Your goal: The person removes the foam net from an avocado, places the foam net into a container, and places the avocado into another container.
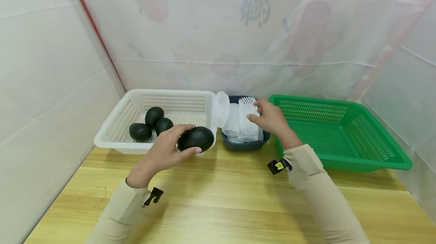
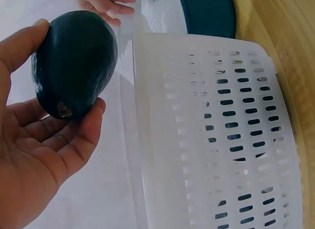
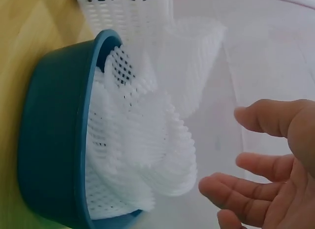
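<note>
My left hand (image 1: 162,152) grips a dark green avocado (image 1: 199,139) between thumb and fingers, over the right front edge of the white basket (image 1: 126,146). The stem scar on the avocado (image 2: 74,66) faces the left wrist camera. Over a dark blue tub (image 1: 244,146), my right hand (image 1: 270,119) has its fingers spread, with nothing held. White foam net sleeves (image 3: 147,135) fill that tub and rise above its rim. One more foam sleeve (image 1: 222,109) leans between the tub and the white basket.
Several avocados (image 1: 140,132) lie in the left part of the white basket. To the right of the tub stands a green basket (image 1: 340,160). All of these stand on a wooden table (image 1: 218,198), with white sheeting (image 1: 204,28) behind.
</note>
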{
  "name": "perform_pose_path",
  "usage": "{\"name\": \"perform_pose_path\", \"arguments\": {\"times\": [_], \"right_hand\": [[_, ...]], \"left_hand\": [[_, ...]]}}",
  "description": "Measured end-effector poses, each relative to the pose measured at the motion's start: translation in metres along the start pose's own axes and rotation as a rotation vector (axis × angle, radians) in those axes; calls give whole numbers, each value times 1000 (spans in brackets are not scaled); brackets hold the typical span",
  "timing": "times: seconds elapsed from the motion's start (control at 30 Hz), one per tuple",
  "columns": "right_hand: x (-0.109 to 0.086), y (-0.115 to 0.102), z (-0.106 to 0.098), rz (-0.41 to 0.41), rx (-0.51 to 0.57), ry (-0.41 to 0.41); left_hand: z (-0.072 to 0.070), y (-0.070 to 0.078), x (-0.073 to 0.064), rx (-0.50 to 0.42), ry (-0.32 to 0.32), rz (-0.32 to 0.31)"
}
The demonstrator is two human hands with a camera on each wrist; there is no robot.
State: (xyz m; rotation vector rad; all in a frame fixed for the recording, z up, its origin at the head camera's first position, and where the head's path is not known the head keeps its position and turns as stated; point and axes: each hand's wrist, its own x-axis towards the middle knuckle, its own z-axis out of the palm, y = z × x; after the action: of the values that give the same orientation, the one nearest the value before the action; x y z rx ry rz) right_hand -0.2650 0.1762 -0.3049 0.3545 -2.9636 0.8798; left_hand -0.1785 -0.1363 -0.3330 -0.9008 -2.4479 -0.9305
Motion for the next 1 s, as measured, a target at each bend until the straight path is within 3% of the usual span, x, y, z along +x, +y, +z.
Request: {"name": "perform_pose_path", "arguments": {"times": [0.23,0.67,1.0], "right_hand": [[-11,-6,-1,-29,-90,-76],[-31,-30,6,-142,-225,-169],[-40,-47,16,-136,-255,-203]], "left_hand": [[-5,-3,0,-1,1,-14],[-9,-15,-3,23,-13,-118],[-7,-26,1,41,20,-180]]}}
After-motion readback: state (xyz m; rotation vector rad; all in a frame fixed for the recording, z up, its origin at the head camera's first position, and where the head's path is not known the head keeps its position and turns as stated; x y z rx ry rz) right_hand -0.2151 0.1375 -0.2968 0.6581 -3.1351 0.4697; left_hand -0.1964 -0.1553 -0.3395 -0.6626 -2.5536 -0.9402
